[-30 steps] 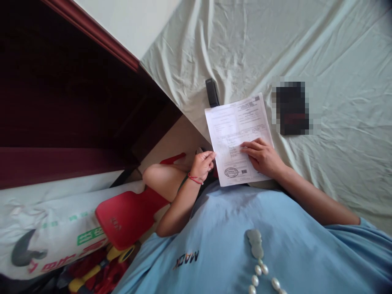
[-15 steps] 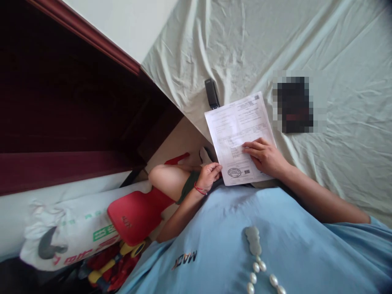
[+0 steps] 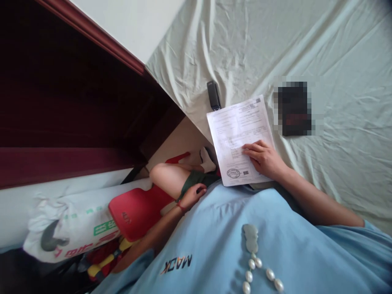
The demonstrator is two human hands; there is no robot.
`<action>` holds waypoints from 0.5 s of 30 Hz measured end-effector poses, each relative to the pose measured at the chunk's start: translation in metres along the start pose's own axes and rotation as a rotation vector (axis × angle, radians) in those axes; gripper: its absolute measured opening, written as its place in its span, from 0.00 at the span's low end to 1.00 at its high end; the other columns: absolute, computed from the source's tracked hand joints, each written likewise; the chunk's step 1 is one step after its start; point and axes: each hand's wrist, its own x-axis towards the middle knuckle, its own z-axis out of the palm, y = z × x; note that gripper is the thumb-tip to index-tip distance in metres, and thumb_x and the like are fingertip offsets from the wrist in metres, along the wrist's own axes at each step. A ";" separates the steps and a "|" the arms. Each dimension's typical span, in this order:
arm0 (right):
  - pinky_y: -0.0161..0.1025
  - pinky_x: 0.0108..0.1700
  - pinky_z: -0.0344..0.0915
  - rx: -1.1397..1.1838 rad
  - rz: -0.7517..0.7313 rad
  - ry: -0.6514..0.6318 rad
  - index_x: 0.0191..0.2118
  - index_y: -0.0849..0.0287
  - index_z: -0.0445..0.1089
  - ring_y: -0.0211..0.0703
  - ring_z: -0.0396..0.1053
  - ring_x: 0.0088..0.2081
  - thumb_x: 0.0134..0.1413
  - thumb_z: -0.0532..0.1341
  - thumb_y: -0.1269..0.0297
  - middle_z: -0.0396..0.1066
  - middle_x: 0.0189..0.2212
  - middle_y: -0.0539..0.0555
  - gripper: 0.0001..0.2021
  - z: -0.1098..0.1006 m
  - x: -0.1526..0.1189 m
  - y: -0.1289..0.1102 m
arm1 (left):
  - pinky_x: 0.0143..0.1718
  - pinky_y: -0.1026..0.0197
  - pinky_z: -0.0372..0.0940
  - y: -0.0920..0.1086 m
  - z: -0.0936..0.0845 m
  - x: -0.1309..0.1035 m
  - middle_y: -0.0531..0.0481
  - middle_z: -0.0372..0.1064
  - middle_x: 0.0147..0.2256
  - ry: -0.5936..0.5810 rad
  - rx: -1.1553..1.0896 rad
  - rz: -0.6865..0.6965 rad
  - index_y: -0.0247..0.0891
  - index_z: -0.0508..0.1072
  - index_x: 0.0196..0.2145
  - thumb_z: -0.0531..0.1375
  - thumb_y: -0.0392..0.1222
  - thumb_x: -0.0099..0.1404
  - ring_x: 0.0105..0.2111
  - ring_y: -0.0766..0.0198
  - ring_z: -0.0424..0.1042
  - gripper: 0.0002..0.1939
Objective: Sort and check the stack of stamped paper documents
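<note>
A printed document (image 3: 226, 151), white and marked with an oval black stamp near its lower edge, rests tilted across my lap and the edge of the cloth. My right hand (image 3: 265, 159) lies on its right half, fingers stretched out over the print. Off the paper, by the dark green shorts (image 3: 199, 179) and my blue shirt, is my left hand (image 3: 192, 196); its fingers are loosely bent and I see nothing in them. A small black oblong object (image 3: 213, 94) lies just beyond the document's upper left corner.
Pale wrinkled cloth (image 3: 343, 171) spreads ahead and to the right, with a dark pixelated item (image 3: 295, 110) on it. At left stands dark red wooden furniture (image 3: 76, 102). A red chair (image 3: 131, 212) and a white printed sack (image 3: 76, 228) are at lower left.
My left hand has let go of the document's lower left edge and drawn back left and down toward my body. My right hand stays on the paper.
</note>
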 end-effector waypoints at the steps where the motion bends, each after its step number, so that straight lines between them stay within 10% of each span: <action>1: 0.60 0.54 0.79 -0.001 -0.001 0.001 0.53 0.58 0.82 0.58 0.73 0.49 0.68 0.57 0.75 0.81 0.57 0.61 0.18 0.000 0.000 0.000 | 0.59 0.48 0.69 -0.009 0.001 -0.006 0.39 0.81 0.49 0.069 0.106 -0.031 0.39 0.83 0.46 0.64 0.49 0.68 0.52 0.45 0.78 0.15; 7: 0.58 0.53 0.79 -0.013 -0.027 0.016 0.52 0.59 0.82 0.57 0.74 0.48 0.68 0.57 0.75 0.81 0.56 0.60 0.17 0.000 -0.001 0.002 | 0.71 0.44 0.56 -0.016 0.020 -0.012 0.38 0.65 0.71 -0.002 0.438 -0.099 0.40 0.79 0.59 0.58 0.41 0.73 0.73 0.46 0.57 0.20; 15: 0.59 0.53 0.79 -0.020 -0.033 0.030 0.53 0.61 0.82 0.57 0.74 0.48 0.67 0.58 0.77 0.82 0.56 0.62 0.17 0.001 -0.001 0.001 | 0.65 0.37 0.58 0.019 0.025 0.026 0.26 0.73 0.59 -0.035 0.334 -0.064 0.32 0.81 0.51 0.58 0.53 0.71 0.65 0.35 0.64 0.24</action>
